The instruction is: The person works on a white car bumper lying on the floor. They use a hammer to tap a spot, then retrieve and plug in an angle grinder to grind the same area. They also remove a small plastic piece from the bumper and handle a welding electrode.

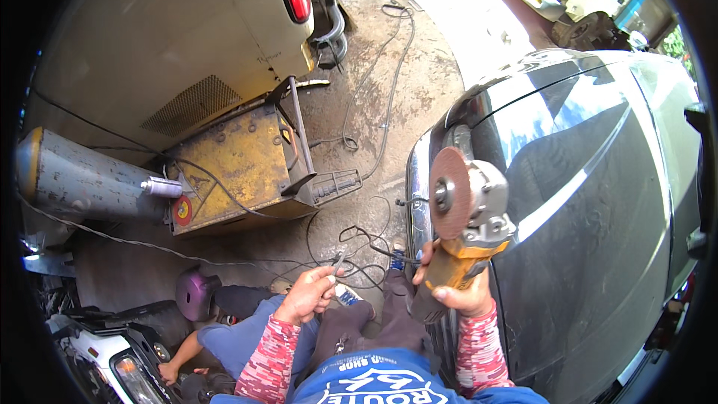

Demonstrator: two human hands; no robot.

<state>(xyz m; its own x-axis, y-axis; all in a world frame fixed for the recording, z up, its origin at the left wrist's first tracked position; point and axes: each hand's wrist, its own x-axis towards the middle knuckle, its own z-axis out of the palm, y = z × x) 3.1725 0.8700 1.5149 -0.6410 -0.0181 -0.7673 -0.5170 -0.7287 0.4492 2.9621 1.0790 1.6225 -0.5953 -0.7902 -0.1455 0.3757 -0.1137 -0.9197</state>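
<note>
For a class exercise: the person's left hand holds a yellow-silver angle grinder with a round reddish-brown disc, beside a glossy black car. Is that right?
No: the head view shows the right hand, not the left hand, holding the yellow-silver angle grinder; the rest stands.

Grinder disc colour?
The disc is reddish-brown, best seen in the head view.

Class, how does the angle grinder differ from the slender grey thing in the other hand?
Size: the angle grinder is bulky; the slender grey thing is small.
Look: the angle grinder is yellow and silver with a reddish-brown disc; the slender grey thing is plainer.
Hold: the right hand grips the angle grinder; the left hand pinches the slender grey thing.
Shared: both are handheld.
</note>
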